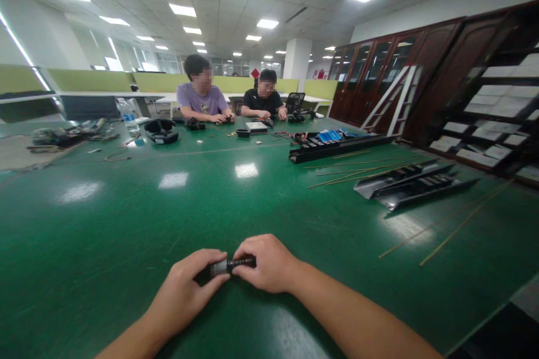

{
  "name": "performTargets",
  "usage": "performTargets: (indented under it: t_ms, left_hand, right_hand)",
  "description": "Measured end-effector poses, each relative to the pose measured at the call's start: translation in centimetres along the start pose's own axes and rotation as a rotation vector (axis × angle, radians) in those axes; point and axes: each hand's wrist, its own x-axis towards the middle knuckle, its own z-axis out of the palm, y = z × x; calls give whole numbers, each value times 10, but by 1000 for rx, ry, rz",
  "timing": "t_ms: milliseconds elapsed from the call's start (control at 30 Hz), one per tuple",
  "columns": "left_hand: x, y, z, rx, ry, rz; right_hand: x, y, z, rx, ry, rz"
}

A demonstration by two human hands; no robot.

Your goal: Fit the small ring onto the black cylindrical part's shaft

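Observation:
A small silver-and-black cylindrical part (219, 267) lies level between my hands, low over the green table (126, 224). Thumb and fingers of my left hand (181, 289) are closed around its silver body. From the body's right end runs a thinner, dark, ribbed shaft (239, 262). My right hand (272, 263) pinches this shaft from the right, and its fingers hide the far end. I cannot make out exactly what kind of part it is.
Dark metal channels (404, 188) and thin rods (463, 224) lie to the right. A black headset (161, 131) and cluttered parts (63, 134) are at far left. Two people, one in a purple shirt (197, 98), one in black (263, 102), sit across, handling small items. A ladder (400, 101) stands behind.

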Motion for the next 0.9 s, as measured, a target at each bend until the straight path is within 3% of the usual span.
performTargets:
  t_ms: [900]
  left_hand:
    - [2,-1,-3,20,-17,-33]
  right_hand:
    - [1,2,-7,-7,-18,40]
